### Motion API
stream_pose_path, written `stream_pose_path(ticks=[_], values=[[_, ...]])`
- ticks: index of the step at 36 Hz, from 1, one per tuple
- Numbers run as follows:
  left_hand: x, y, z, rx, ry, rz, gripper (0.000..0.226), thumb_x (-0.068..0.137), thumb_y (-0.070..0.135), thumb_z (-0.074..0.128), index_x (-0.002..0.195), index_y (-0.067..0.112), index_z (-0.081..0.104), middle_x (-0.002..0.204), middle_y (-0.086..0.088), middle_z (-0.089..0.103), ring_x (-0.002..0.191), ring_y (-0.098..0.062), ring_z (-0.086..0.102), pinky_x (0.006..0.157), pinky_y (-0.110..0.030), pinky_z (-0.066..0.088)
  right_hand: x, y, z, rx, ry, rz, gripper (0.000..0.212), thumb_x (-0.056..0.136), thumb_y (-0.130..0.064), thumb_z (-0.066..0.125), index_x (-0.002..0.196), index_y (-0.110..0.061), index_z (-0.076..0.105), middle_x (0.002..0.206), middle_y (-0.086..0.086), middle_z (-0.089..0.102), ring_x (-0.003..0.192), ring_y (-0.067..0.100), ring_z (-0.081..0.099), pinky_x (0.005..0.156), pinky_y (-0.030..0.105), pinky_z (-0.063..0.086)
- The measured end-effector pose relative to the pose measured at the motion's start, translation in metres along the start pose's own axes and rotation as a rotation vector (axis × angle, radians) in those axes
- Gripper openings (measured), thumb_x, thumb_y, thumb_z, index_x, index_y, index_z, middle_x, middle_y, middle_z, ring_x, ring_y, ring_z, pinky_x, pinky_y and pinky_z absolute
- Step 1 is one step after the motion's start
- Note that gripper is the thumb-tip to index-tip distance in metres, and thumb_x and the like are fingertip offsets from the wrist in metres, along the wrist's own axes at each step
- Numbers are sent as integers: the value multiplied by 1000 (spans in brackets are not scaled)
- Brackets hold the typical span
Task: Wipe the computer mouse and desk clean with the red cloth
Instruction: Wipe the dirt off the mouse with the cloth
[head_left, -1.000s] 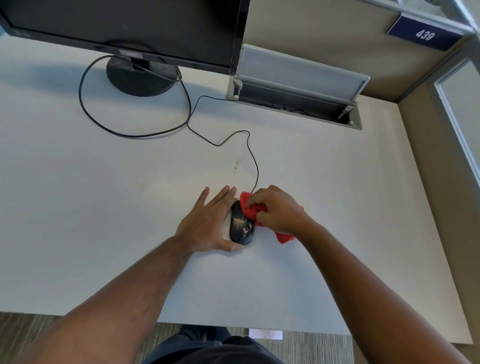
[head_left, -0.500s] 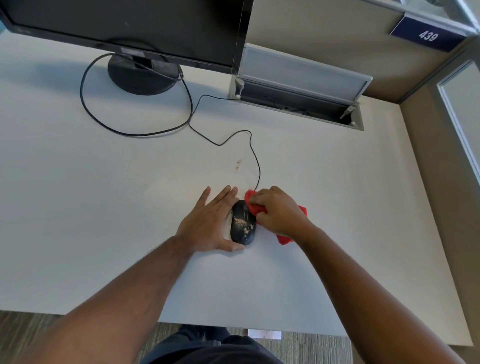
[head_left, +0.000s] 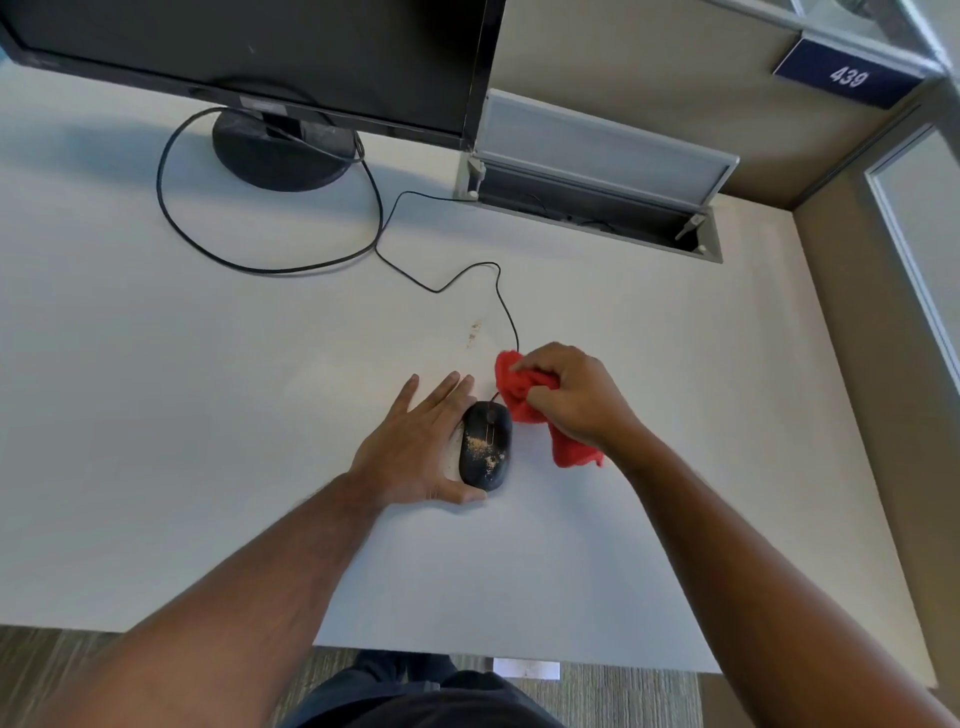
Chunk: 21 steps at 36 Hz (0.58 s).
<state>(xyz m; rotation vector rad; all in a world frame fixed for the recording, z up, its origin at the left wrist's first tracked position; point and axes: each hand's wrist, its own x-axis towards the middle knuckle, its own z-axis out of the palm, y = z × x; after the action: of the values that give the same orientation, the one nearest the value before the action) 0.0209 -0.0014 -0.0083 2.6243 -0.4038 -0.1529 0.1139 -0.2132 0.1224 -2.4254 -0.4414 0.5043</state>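
In the head view, a black oval computer mouse (head_left: 485, 447), speckled with tan crumbs, lies on the white desk (head_left: 208, 415) at frame centre. The left hand (head_left: 415, 452) rests flat against the mouse's left side, fingers spread, thumb at its near end. Just right of the mouse, the right hand (head_left: 576, 397) has its fingers bunched around a crumpled red cloth (head_left: 519, 392). A small tan smear (head_left: 472, 332) marks the desk above, beside the thin black mouse cable (head_left: 441, 288).

- A white table (head_left: 156, 415) carries everything.
- A monitor stand (head_left: 283, 150) sits at the back left.
- A black mouse (head_left: 485, 447) (speckled with tan crumbs) lies near the middle, its cable (head_left: 270, 267) looping back.
- A small brown smear (head_left: 474, 332) marks the top just beyond the mouse.
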Motion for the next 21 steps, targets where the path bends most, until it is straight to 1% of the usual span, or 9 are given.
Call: stream_pose_path(ticks=[3,6,9,12,15,17,18,19,21], values=[[0,1,-1,-26,-6,0,136,63,96,64,167,23,13,178,4,14,163,-5,-7,132,-50,-7,6,-3,16,-87,-55,-33,31,76,-16,65,105,-23,74,108,-5,66,94,15,59,78,30,48],[1,2,-1,-42,-5,7,143,63,95,66,169,28,-3,178,8,12,163,-6,-6,132,-53,-2,4,-5,41,-260,-117,-123,20,83,-17,60,101,-13,69,104,4,65,97,24,56,82,36,47],[0,1,-1,-32,4,11,145,63,94,66,169,27,-7,178,7,13,163,-7,-5,132,-54,-1,-2,-4,55,-336,-64,-158,15,93,-20,53,101,-16,65,107,3,61,99,21,51,85,34,44],[1,1,0,-27,0,15,144,64,95,64,169,25,-4,178,6,15,163,-8,-4,132,-54,-1,-7,-2,53,-362,-77,-212,17,94,-16,53,103,-17,66,107,0,60,100,19,51,87,32,45],[0,0,2,-9,1,19,139,65,97,61,169,21,7,177,3,15,163,-9,-5,132,-54,-1,-11,-6,41,-347,-223,-245,25,85,-14,54,103,-18,70,104,-4,61,99,16,51,86,31,45],[0,-1,2,11,-10,21,137,66,99,57,168,20,12,178,0,13,163,-9,-6,132,-53,-2,-9,-10,31,-319,-329,-228,27,80,-17,55,101,-21,72,102,-7,61,95,13,55,81,31,49],[0,-1,2,18,-16,22,136,66,99,55,168,20,13,178,0,12,163,-9,-7,132,-53,-3,-6,-11,28,-272,-326,-208,28,79,-17,55,100,-22,73,100,-9,62,92,11,57,79,30,51],[0,-1,2,16,-18,22,135,66,99,56,169,22,12,178,1,12,163,-8,-8,132,-53,-3,-4,-11,25,-197,-280,-180,29,77,-15,56,98,-22,74,98,-11,63,91,9,58,78,27,51],[1,0,0,-21,-17,10,137,65,97,60,169,26,6,177,5,14,163,-7,-9,132,-53,-4,2,-7,24,-90,-136,-142,29,76,-10,57,97,-21,75,97,-14,63,92,9,57,79,24,47]])
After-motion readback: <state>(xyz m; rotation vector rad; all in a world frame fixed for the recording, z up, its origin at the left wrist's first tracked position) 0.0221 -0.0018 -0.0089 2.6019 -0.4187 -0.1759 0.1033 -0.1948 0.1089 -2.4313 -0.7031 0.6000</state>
